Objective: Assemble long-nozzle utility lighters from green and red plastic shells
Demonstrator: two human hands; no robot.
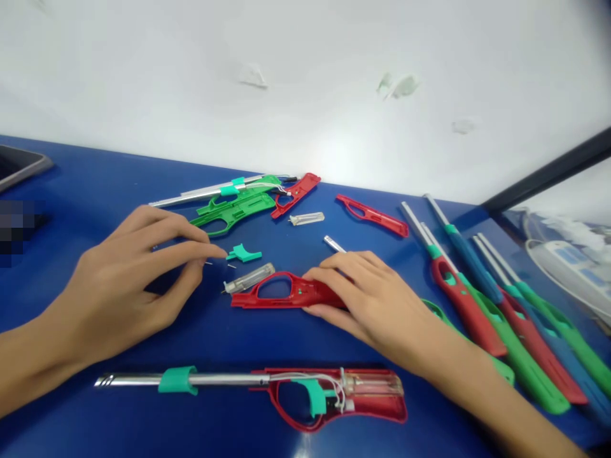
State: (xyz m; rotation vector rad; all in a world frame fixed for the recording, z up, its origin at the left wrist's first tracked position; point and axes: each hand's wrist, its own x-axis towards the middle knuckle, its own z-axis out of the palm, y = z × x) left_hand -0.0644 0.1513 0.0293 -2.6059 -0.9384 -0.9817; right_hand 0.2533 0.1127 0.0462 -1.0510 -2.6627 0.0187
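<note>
My left hand (143, 270) is closed in a pinch. A small thin metal piece (209, 263) juts from its fingertips; its exact kind is too small to tell. Under my right hand (370, 299) lies a red lighter shell half (286, 292), its handle end gripped and covered by my fingers. Between the hands lie a teal trigger (244, 253), a clear fuel tank (251, 278) touching the red shell, and another tiny metal piece (231, 266). Nearer me rests an opened red lighter (334, 391) with metal tube, teal sleeve, wires, trigger and tank showing.
Green shell halves (238, 210), a red shell half (375, 216) and a second clear tank (307, 219) lie toward the white wall (305, 95). Several closed lighters (468, 305) lie at right, beyond my forearm. A power strip (573, 264) sits far right, a dark-screened device (23, 166) far left.
</note>
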